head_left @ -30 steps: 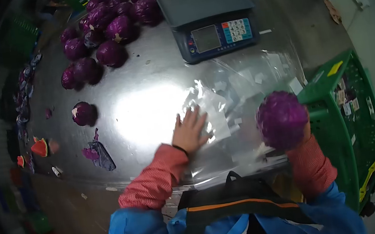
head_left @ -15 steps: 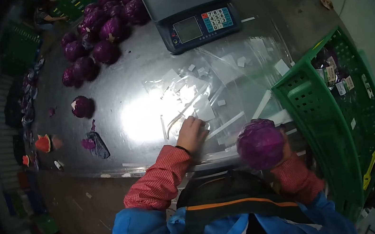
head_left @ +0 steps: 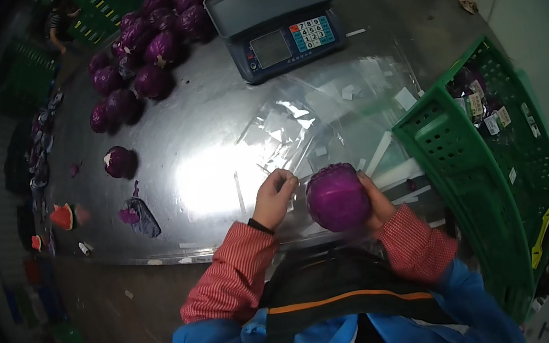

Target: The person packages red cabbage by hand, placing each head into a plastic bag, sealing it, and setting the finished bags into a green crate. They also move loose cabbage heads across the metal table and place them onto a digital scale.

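A round purple cabbage (head_left: 337,198) is in my right hand (head_left: 378,202), whose fingers wrap its right side near the table's front edge. My left hand (head_left: 276,198) is just left of the cabbage, thumb and finger pinched on the edge of a clear plastic bag (head_left: 282,125). The bag lies on the shiny metal table (head_left: 164,138), with glare across it. More clear plastic and small white paper pieces (head_left: 350,92) spread to the right of it.
Purple cabbages (head_left: 153,82) are heaped at the back left, beside a scale (head_left: 290,36). A single cabbage (head_left: 119,162) and a dark leaf (head_left: 144,218) lie on the left. A green crate (head_left: 456,167) with bagged produce stands at right. Another person (head_left: 57,25) is far back left.
My right hand has brought the cabbage left and slightly back, nearer my left hand. My left hand has risen from flat on the plastic into a pinch, and the plastic has shifted.
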`<state>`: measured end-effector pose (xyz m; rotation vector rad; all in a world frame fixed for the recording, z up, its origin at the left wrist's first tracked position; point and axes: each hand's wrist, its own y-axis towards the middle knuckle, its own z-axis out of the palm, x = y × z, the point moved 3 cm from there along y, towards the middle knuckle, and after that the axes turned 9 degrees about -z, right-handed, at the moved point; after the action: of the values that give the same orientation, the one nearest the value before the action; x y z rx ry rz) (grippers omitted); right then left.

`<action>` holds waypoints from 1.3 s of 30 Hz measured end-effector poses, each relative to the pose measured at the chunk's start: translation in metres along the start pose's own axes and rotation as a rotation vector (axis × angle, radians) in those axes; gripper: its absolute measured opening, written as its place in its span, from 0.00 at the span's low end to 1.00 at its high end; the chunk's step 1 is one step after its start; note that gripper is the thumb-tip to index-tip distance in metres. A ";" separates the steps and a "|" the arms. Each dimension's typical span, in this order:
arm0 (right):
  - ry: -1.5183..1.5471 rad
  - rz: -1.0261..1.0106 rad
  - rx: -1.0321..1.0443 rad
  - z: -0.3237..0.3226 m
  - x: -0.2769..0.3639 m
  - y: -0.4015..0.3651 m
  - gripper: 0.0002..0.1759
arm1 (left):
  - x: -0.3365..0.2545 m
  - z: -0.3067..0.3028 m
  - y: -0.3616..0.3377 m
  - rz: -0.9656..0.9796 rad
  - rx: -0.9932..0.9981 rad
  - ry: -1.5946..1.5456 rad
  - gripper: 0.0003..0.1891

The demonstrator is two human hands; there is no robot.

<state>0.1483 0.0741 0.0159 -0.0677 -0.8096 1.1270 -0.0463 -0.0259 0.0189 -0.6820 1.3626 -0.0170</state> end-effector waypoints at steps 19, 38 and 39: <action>-1.735 -0.392 -0.063 0.050 0.048 0.069 0.20 | 0.002 -0.032 0.003 0.059 -0.130 -0.251 0.06; -1.638 -1.003 -0.024 0.075 0.056 -0.016 0.12 | -0.084 -0.030 -0.053 0.358 -0.186 -0.202 0.05; -1.655 -1.005 0.031 0.074 0.052 -0.022 0.12 | -0.082 -0.025 -0.054 0.350 -0.147 -0.198 0.04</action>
<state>0.1299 0.0820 0.1070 1.3124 -1.9239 -0.0186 -0.0686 -0.0485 0.1147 -0.5433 1.2827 0.4231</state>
